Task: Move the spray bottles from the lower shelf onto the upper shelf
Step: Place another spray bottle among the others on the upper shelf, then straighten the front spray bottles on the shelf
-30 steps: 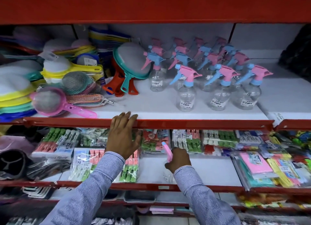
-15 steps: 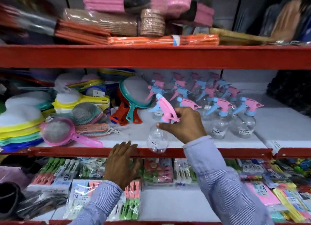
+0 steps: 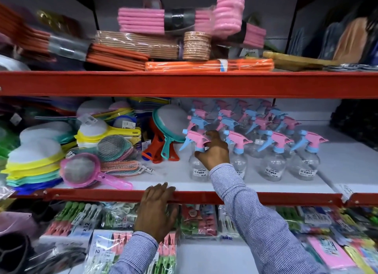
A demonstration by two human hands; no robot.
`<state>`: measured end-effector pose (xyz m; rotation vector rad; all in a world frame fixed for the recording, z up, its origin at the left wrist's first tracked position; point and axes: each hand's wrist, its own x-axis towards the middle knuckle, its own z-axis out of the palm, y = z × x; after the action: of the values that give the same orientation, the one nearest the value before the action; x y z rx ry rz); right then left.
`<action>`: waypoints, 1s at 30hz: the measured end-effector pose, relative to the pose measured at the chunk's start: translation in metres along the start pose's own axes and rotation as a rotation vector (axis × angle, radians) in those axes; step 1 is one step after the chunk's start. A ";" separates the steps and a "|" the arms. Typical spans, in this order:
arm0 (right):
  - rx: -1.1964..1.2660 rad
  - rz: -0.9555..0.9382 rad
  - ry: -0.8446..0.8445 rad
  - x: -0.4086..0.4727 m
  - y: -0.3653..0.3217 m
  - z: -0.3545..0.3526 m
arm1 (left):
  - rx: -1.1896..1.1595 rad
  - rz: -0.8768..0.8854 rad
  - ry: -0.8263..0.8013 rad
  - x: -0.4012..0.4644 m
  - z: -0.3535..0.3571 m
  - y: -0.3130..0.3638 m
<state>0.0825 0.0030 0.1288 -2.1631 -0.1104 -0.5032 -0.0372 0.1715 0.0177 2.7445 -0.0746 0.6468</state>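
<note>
Your right hand [image 3: 212, 150] is hiding neck of spray bottle [image 3: 197, 161], fingers wrapping it below pink trigger head. Bottle is standing upright near front edge of white shelf [image 3: 180, 179], nozzle pointing left, leftmost of front-row bottles [image 3: 274, 161]. Back rows are blurring together. Your left hand [image 3: 156, 210] is lying spread over red shelf lip [image 3: 266, 198]. Packets below hard to read.

White price stickers are showing on the clear spray bottles [image 3: 273, 167] standing on the white shelf [image 3: 167, 177]; on the leftmost front bottle [image 3: 198, 169] the sticker is reading "35.00", the lines above it too small to make out. Below, a clothes-peg pack [image 3: 81, 224] is carrying "x12" on its label, and a nearer pack [image 3: 102, 251] is showing "2", the rest blurred.
</note>
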 end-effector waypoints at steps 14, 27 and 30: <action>0.006 -0.096 0.006 -0.021 0.005 -0.014 | -0.060 -0.061 -0.011 0.011 -0.011 0.015; -0.049 0.034 -0.186 -0.046 0.060 -0.004 | -0.713 -0.259 -0.169 0.097 0.004 0.051; -0.068 -0.007 -0.194 -0.043 0.062 -0.003 | -0.749 -0.247 -0.110 0.098 0.009 0.052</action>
<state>0.0581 -0.0326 0.0670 -2.2755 -0.2098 -0.3039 0.0481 0.1216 0.0688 2.0171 0.0003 0.3071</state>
